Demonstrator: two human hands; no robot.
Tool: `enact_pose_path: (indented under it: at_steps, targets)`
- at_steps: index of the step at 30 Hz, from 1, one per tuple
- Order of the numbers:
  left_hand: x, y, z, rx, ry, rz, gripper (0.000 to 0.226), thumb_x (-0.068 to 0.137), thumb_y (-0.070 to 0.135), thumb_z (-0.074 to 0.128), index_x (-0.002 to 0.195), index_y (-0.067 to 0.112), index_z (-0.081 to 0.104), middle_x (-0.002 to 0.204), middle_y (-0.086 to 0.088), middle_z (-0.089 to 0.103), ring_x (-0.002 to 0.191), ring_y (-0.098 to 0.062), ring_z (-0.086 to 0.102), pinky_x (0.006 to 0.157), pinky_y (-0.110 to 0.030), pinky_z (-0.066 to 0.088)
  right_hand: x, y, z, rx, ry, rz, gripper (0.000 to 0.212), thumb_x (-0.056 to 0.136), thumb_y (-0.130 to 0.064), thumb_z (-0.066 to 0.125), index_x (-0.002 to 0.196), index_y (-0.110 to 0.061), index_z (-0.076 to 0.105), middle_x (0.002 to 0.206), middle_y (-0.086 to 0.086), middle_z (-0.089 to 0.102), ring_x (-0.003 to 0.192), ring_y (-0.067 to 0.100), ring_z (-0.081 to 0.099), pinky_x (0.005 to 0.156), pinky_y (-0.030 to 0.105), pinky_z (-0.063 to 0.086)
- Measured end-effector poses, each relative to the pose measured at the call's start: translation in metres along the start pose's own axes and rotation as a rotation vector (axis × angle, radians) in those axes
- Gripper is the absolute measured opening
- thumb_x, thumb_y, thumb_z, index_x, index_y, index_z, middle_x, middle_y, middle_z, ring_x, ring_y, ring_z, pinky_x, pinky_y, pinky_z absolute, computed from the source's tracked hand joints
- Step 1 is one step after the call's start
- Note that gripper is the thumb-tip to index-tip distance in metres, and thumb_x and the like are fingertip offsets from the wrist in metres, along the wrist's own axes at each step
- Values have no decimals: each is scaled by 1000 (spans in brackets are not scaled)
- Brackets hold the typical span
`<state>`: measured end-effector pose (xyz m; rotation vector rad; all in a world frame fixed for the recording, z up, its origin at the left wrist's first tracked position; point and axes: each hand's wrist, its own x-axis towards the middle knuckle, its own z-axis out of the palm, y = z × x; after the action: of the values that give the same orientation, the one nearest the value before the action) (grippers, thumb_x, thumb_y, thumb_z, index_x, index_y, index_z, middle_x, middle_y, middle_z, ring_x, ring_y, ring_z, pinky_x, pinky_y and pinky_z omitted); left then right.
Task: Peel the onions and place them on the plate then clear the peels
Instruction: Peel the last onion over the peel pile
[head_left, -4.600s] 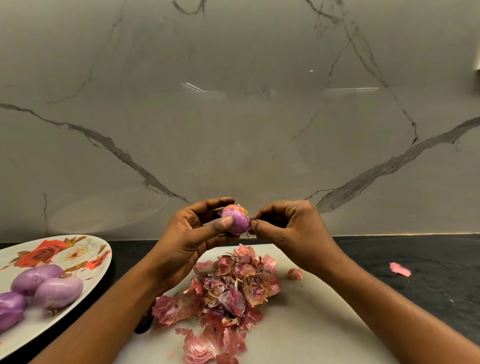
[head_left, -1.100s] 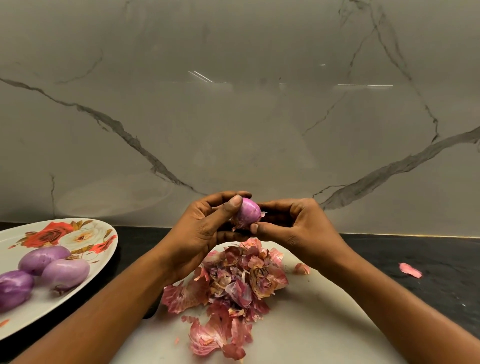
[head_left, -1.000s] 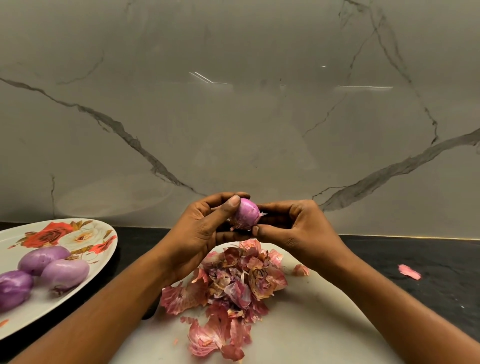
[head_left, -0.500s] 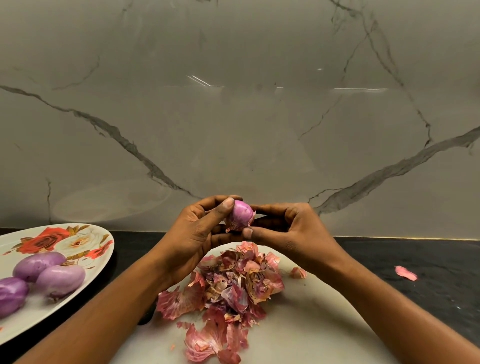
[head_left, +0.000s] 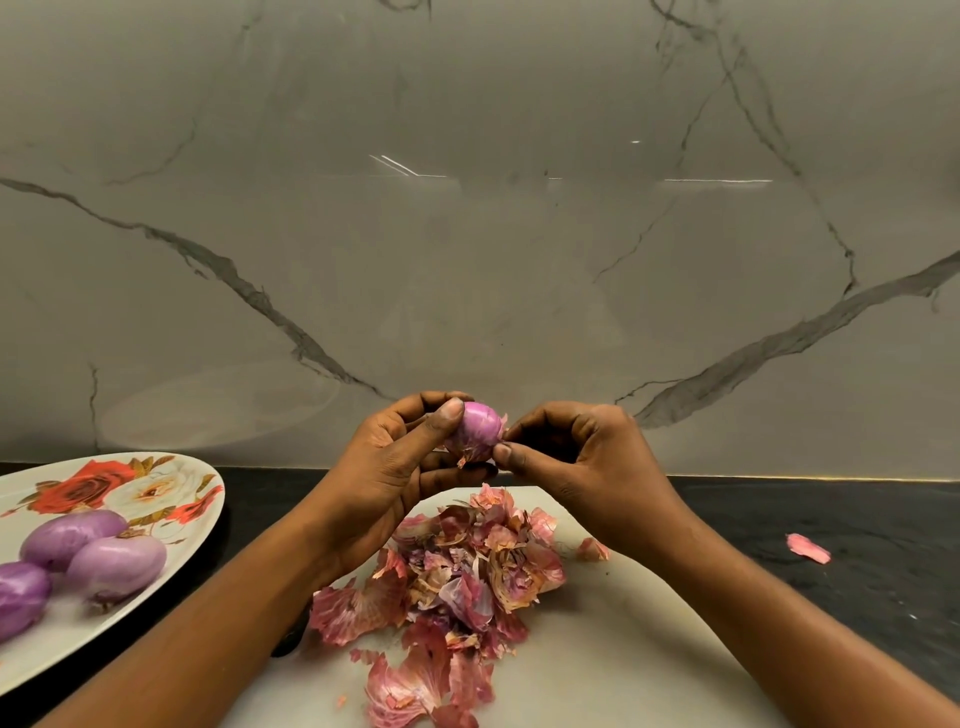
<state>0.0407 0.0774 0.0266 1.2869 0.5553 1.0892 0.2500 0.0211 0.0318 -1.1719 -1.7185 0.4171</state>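
My left hand (head_left: 395, 467) grips a small purple onion (head_left: 478, 431) in the air above the white cutting board (head_left: 623, 665). Thumb and fingers curl round it. My right hand (head_left: 576, 467) pinches at the onion's right side with thumb and forefinger, where a bit of dry skin hangs below. Under both hands lies a heap of pink onion peels (head_left: 457, 582) on the board. At the left, a flowered plate (head_left: 171, 499) carries three peeled onions (head_left: 114, 566).
A dark countertop (head_left: 831, 519) runs under the board and the plate, with one stray peel (head_left: 808, 548) on it at the right. A grey marble wall (head_left: 467, 234) rises right behind the counter.
The onion has been turned in my left hand and lost more skin since the oldest frame. My right hand's fingers have shifted a little along its right side.
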Motion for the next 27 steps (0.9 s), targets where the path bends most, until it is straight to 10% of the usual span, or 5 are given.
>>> enact_pose_path:
  at_steps: [27]
  targets:
    - [-9, 8, 7, 11, -29, -45, 40, 91, 25, 65, 126, 6, 70, 123, -21, 74, 107, -41, 75, 77, -35, 67, 1, -2, -7, 187, -57, 49, 33, 86, -14, 85, 118, -18, 79, 106, -2, 82, 96, 12, 79, 85, 29, 65]
